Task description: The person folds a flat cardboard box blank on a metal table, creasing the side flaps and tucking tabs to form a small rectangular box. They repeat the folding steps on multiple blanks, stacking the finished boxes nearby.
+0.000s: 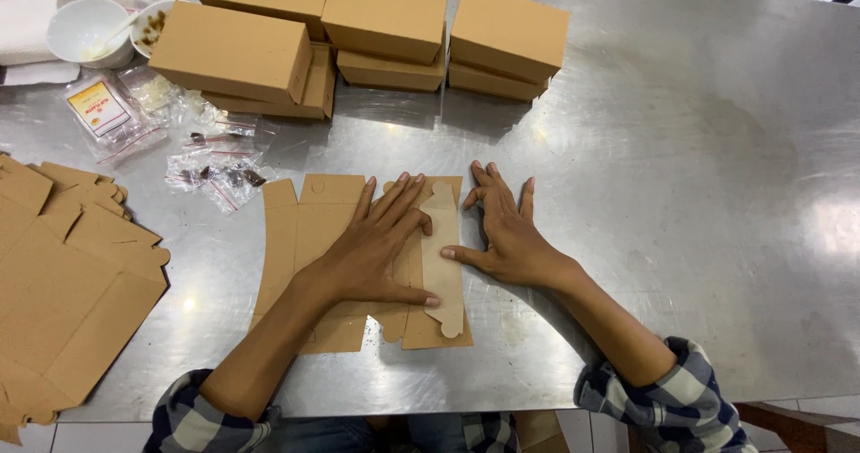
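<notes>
Head camera looks straight down on a steel table (681, 193), and I can see both of my hands laid flat on a brown cardboard blank (309, 238) that lies unfolded near the table's front edge, right in the middle of the view. My left hand (376, 251) rests palm down across the centre of the blank with the fingers spread and straight, gripping nothing, and I judge it is there to pin the sheet so it cannot slide on the slick metal. My right hand (506, 233) sits just beside it, also flat and open, its thumb touching the long edge of a paler flap (445, 256) that is turned over onto the blank, while its fingers lie mostly on the bare table; that looks to me like pressing a crease along the flap. Neither hand holds anything; both only press down. A loose stack of more flat blanks (67, 283) waits at the left edge, within easy reach of the left hand. Finished closed boxes (506, 36) are stacked in twos at the far side, well apart from the hands, I suppose to keep the working space open. Small clear bags (210, 166) and two white bowls (90, 30) sit at the far left corner.
</notes>
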